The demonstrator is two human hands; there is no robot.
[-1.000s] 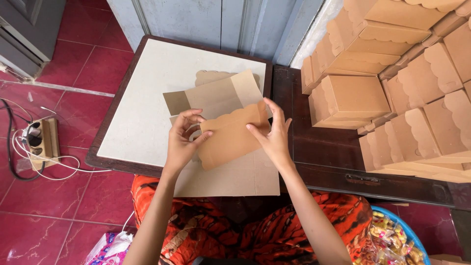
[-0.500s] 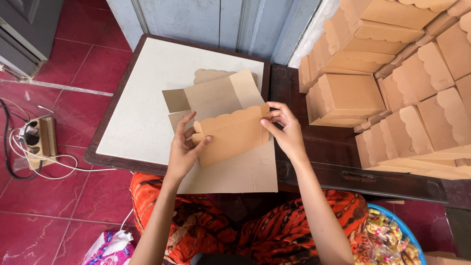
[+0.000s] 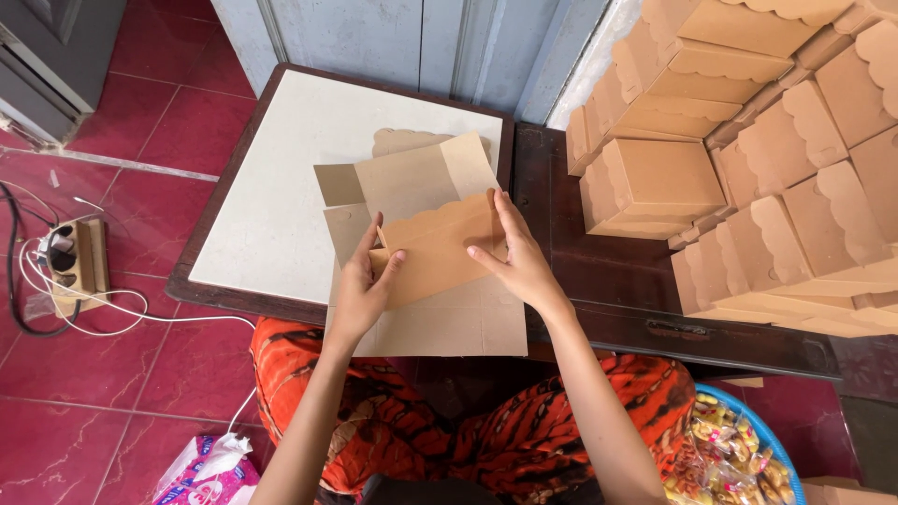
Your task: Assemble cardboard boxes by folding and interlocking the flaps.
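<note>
Folded boxes [image 3: 655, 187] stack right of the hand-held cardboard blank [image 3: 430, 252].

Flat brown cardboard box blank [image 3: 426, 248], scallop-edged. Stacked folded brown cardboard boxes [image 3: 748, 159], upper right, same scalloped flaps. Cream counter panel [image 3: 281, 187], dark brown frame. Orange-and-black patterned garment [image 3: 486, 421], bottom centre. Maroon tiled floor [image 3: 94, 374].
</note>
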